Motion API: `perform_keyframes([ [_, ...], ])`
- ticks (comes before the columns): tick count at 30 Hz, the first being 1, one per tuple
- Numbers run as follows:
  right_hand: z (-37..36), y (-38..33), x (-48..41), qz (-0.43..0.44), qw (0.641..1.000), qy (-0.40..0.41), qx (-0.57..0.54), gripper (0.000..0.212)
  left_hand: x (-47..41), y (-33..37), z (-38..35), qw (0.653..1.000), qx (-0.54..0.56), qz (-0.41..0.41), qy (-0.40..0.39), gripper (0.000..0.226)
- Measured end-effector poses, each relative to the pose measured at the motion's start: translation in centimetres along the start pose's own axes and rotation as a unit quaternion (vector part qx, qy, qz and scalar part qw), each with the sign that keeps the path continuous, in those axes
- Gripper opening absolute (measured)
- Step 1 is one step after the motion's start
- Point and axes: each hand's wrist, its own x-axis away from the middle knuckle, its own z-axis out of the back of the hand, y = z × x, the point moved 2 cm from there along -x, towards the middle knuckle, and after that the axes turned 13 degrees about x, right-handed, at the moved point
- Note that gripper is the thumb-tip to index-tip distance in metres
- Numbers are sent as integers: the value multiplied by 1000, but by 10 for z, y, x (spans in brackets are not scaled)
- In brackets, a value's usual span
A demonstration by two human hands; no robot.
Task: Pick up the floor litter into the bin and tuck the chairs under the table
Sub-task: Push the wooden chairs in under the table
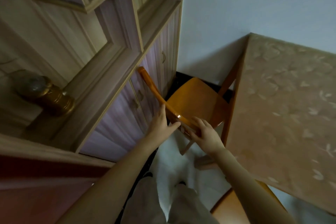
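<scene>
An orange wooden chair [194, 96] stands between the cabinet and the table, its seat partly under the table edge. My left hand [161, 121] rests on the outer side of the curved backrest with the thumb hooked under its rail. My right hand [205, 132] is closed over the near end of the same backrest. The table [283, 111] wears a beige cloth with a leaf pattern and fills the right side. A second orange chair seat [234, 205] shows at the bottom right, beneath the table corner. No litter or bin is in view.
A tall wooden cabinet [112, 63] with purple panels lines the left side, close behind the chair's back. A gold jar [49, 96] lies on its ledge. My legs [181, 203] stand on pale floor in the narrow gap. A white wall closes the far side.
</scene>
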Motion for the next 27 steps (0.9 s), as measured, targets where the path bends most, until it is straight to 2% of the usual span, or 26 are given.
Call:
perform_keyframes([
  [4,-8,-3,-8,-28,999,1,-31,36,-28,-16,-1,982,183,53,17,103],
  [7,-9,-5,-9,-45,998,17,-37,31,-47,-31,-4,955,280,93,10,100],
  [10,-9,-8,-6,-63,996,40,-50,33,-58,-39,-8,961,268,65,33,93],
  [17,-16,-14,0,-105,988,98,-57,32,-65,-42,-9,954,298,25,28,80],
  [21,-22,-24,-3,-118,984,121,-63,28,-74,-45,-2,963,268,19,12,66],
  [27,-26,-32,-3,-150,973,160,-73,27,-96,-35,5,968,242,7,-63,63],
])
